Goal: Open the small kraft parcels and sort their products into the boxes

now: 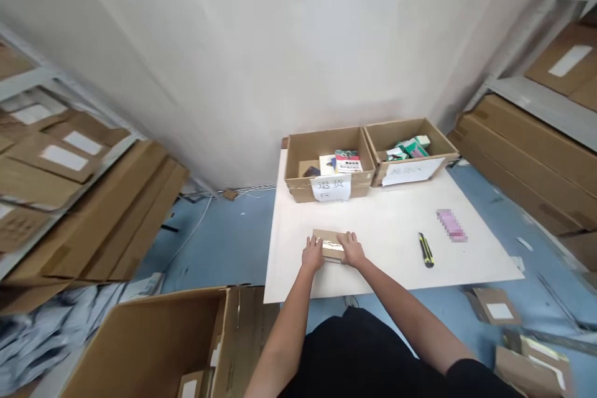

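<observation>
A small cardboard box (332, 237) lies flat on the white table (382, 224), a shiny strip of clear tape running along its top. My left hand (313, 254) grips its left end, while my right hand (351, 250) holds the right end with the fingers over the top. Parts of both ends are hidden under my fingers. Off to the right lies a yellow-and-black utility knife (426, 250), apart from my hands. Beyond it is a pink blurred item (451, 225) whose kind I cannot make out.
At the table's back stand two open cartons: the left carton (298, 188) holds small boxes, the right carton (450, 152) green-and-white packs. A large open carton (153, 317) stands at lower left. Shelves with boxes flank both sides; more boxes (494, 306) lie on the blue floor.
</observation>
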Available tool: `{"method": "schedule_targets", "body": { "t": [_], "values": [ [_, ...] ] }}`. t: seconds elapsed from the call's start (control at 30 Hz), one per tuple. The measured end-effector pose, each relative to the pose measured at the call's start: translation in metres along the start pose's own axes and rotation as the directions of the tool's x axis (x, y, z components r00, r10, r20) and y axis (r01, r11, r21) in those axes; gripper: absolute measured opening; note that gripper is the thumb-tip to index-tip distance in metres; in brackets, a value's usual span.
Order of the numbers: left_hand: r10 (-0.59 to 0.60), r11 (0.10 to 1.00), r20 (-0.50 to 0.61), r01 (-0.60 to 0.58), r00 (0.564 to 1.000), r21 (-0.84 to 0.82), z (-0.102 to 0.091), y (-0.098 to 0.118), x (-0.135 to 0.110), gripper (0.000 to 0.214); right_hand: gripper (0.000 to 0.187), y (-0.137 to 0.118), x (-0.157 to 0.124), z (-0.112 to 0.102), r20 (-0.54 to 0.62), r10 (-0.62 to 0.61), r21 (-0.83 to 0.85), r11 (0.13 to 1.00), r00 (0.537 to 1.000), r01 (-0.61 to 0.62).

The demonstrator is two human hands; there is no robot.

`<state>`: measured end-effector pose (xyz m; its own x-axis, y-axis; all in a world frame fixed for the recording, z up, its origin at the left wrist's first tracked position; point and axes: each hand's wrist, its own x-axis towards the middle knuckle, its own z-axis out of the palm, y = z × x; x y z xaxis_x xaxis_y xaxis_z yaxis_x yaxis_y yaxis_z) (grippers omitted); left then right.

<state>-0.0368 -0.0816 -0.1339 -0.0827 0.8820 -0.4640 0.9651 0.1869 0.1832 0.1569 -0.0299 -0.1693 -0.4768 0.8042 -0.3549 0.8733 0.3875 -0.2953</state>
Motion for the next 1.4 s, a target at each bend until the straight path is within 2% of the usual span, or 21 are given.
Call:
{"method": "schedule_targets", "body": {
  "t": [0.07, 0.13, 0.2, 0.3, 0.43, 0.53, 0.67, 0.77, 0.9, 0.97, 1.07, 1.13, 1.23, 1.33, 1.4],
  "values": [
    [0.001, 1.0, 0.031, -0.001, 1.0, -0.009, 0.017, 0.014, 0.001, 0.085, 0.112, 0.016, -0.008, 0.009, 0.016, 0.013, 0.038, 0.999, 1.0, -0.013],
    [0.007, 1.0, -0.028, -0.008, 1.0, -0.018, 0.027, 0.019, -0.002, 0.078, 0.11, 0.019, -0.01, 0.01, -0.011, 0.008, 0.049, 0.999, 1.0, -0.008],
    [-0.015, 0.999, -0.091, 0.012, 0.996, -0.036, 0.032, 0.019, -0.004, 0.069, 0.108, 0.015, -0.006, 0.006, -0.05, 0.099, 0.06, 0.994, 0.994, -0.096],
    [-0.053, 0.997, -0.116, 0.045, 0.992, -0.068, 0.029, 0.017, 0.0, 0.064, 0.111, 0.01, 0.001, -0.002, -0.073, 0.289, 0.107, 0.954, 0.954, -0.281],
    [0.012, 0.993, -0.121, -0.026, 0.993, -0.113, 0.012, 0.017, 0.024, 0.063, 0.109, 0.014, -0.004, -0.003, -0.043, 0.294, 0.165, 0.945, 0.955, -0.284],
    [0.075, 0.987, -0.055, -0.082, 0.996, -0.141, -0.004, 0.02, 0.052, 0.077, 0.105, 0.02, -0.017, 0.004, 0.004, 0.283, 0.205, 0.939, 0.959, -0.278],
    [0.073, 0.993, 0.122, -0.061, 0.99, -0.104, -0.018, 0.021, 0.084, 0.121, 0.091, 0.036, -0.032, 0.004, -0.045, 0.251, 0.234, 0.944, 0.967, -0.234],
    [0.085, 0.996, 0.152, -0.078, 0.985, -0.048, -0.015, 0.018, 0.096, 0.132, 0.081, 0.066, -0.041, -0.01, -0.129, 0.301, 0.218, 0.938, 0.945, -0.269],
    [0.15, 0.989, 0.108, -0.15, 0.983, -0.014, -0.001, 0.021, 0.098, 0.129, 0.075, 0.125, -0.062, -0.035, -0.189, 0.469, 0.22, 0.876, 0.863, -0.428],
    [0.21, 0.977, 0.095, -0.211, 0.973, 0.004, 0.007, 0.034, 0.094, 0.129, 0.074, 0.157, -0.077, -0.043, -0.189, 0.556, 0.236, 0.826, 0.809, -0.512],
    [0.296, 0.954, 0.108, -0.3, 0.949, 0.021, 0.016, 0.072, 0.087, 0.13, 0.072, 0.201, -0.098, -0.048, -0.142, 0.669, 0.274, 0.735, 0.729, -0.621],
    [0.308, 0.95, 0.129, -0.313, 0.943, 0.019, 0.02, 0.1, 0.083, 0.128, 0.072, 0.227, -0.108, -0.046, -0.087, 0.716, 0.303, 0.681, 0.692, -0.667],
    [0.253, 0.965, 0.151, -0.259, 0.956, 0.025, 0.023, 0.131, 0.084, 0.123, 0.069, 0.263, -0.113, -0.036, 0.021, 0.754, 0.332, 0.614, 0.656, -0.716],
    [0.177, 0.982, 0.162, -0.185, 0.971, 0.038, 0.026, 0.143, 0.086, 0.124, 0.066, 0.293, -0.107, -0.019, 0.136, 0.749, 0.321, 0.585, 0.648, -0.744],
    [0.121, 0.991, 0.177, -0.13, 0.977, 0.035, 0.027, 0.146, 0.085, 0.126, 0.068, 0.309, -0.101, -0.005, 0.168, 0.734, 0.297, 0.598, 0.658, -0.744]
  ]
}}
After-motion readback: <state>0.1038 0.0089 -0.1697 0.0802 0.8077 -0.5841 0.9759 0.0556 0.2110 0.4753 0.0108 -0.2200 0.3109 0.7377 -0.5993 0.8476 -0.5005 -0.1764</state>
